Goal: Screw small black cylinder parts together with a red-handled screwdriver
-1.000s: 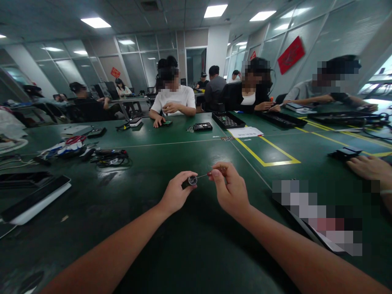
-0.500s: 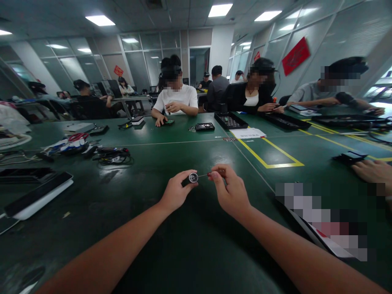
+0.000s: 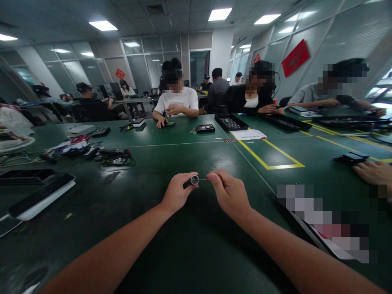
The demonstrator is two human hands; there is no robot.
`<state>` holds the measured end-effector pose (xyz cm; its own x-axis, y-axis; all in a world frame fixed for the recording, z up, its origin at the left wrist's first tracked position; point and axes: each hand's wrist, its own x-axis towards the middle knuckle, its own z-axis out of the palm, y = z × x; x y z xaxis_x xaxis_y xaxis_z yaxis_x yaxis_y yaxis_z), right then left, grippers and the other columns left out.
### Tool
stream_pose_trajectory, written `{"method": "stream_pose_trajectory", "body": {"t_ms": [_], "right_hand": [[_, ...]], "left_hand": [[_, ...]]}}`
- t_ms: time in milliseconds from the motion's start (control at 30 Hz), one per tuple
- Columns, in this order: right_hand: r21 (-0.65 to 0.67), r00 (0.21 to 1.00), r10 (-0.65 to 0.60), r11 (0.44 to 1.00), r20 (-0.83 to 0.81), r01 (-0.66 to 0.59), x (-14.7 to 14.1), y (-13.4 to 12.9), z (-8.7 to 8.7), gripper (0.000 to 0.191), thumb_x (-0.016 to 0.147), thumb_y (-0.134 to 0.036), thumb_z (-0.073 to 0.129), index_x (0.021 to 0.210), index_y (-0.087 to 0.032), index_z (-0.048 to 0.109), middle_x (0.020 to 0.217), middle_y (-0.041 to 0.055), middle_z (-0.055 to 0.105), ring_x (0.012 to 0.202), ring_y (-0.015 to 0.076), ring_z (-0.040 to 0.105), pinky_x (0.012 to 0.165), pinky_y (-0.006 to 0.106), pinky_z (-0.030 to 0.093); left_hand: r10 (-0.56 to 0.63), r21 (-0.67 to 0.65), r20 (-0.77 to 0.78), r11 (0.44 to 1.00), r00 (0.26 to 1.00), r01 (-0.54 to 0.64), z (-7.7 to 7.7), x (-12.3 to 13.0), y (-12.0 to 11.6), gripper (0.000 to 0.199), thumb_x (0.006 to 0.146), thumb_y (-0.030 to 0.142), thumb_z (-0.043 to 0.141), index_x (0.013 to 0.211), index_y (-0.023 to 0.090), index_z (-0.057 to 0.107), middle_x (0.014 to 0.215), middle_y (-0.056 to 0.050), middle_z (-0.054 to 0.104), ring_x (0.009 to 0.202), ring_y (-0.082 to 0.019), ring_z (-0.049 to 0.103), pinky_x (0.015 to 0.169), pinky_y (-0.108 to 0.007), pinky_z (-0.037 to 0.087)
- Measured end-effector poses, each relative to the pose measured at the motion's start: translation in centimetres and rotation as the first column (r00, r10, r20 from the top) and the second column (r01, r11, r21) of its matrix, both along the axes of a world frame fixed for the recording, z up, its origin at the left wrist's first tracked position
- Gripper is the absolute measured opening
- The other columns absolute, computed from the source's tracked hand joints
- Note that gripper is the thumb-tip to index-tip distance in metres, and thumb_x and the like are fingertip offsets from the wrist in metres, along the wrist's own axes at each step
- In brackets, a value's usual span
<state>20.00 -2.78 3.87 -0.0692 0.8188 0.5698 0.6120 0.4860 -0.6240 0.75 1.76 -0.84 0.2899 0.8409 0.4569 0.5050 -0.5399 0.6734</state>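
Observation:
Between thumb and fingers, my left hand (image 3: 178,192) grips a small round dark part (image 3: 194,179) with a silvery rim, its open face toward me. My right hand (image 3: 231,192) is closed on the red handle of a thin screwdriver (image 3: 203,179). The metal shaft points left and its end meets the right side of the round part. Whether the tip sits inside the part is too small to tell. Both hands are above the green table (image 3: 171,253), and most of the handle is hidden by my right fingers.
Bundled cables (image 3: 114,157) and a black-and-white device (image 3: 43,198) lie left. Ahead are a black case (image 3: 205,128), a black tray (image 3: 231,121) and a paper sheet (image 3: 248,134). Another person's hand (image 3: 375,171) rests at right; several people sit around.
The view has tilted up slightly. My right fingers have turned on the screwdriver, and less of its handle shows. The round part remains in my left hand.

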Motion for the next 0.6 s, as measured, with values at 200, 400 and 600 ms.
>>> {"method": "stream_pose_trajectory", "body": {"t_ms": [200, 400, 600], "right_hand": [[0.016, 0.999, -0.004, 1.0, 0.043, 0.004, -0.03, 0.11, -0.22, 0.033, 0.099, -0.026, 0.04, 0.125, -0.016, 0.058, 0.082, 0.0046, 0.071, 0.071, 0.0197, 0.068, 0.068, 0.031, 0.047], [-0.056, 0.996, -0.003, 0.998, 0.084, 0.008, 0.0, 0.16, -0.14, 0.03, 0.101, -0.033, 0.038, 0.113, -0.02, 0.062, 0.08, 0.0037, 0.071, 0.068, 0.0202, 0.067, 0.064, 0.031, 0.045], [-0.002, 0.999, 0.024, 1.0, 0.045, -0.024, -0.08, 0.08, -0.48, 0.032, 0.1, -0.026, 0.038, 0.129, -0.019, 0.05, 0.082, 0.0032, 0.068, 0.069, 0.0192, 0.065, 0.066, 0.032, 0.046]], "left_hand": [[0.018, 0.026, -0.007, 1.0, 1.0, -0.017, -0.41, -0.12, 0.27, 0.039, 0.084, 0.018, 0.075, 0.121, 0.03, 0.067, 0.12, -0.001, 0.07, 0.114, -0.023, 0.062, 0.103, -0.042, 0.046], [0.033, 0.016, -0.002, 0.999, 0.999, -0.032, -0.34, -0.2, 0.26, 0.038, 0.085, 0.018, 0.075, 0.12, 0.03, 0.068, 0.118, -0.001, 0.07, 0.113, -0.022, 0.062, 0.103, -0.043, 0.046], [0.042, 0.0, 0.005, 0.999, 0.999, -0.042, -0.08, -0.12, 0.17, 0.036, 0.086, 0.018, 0.072, 0.12, 0.029, 0.068, 0.119, -0.004, 0.07, 0.113, -0.024, 0.062, 0.103, -0.046, 0.046]]}}
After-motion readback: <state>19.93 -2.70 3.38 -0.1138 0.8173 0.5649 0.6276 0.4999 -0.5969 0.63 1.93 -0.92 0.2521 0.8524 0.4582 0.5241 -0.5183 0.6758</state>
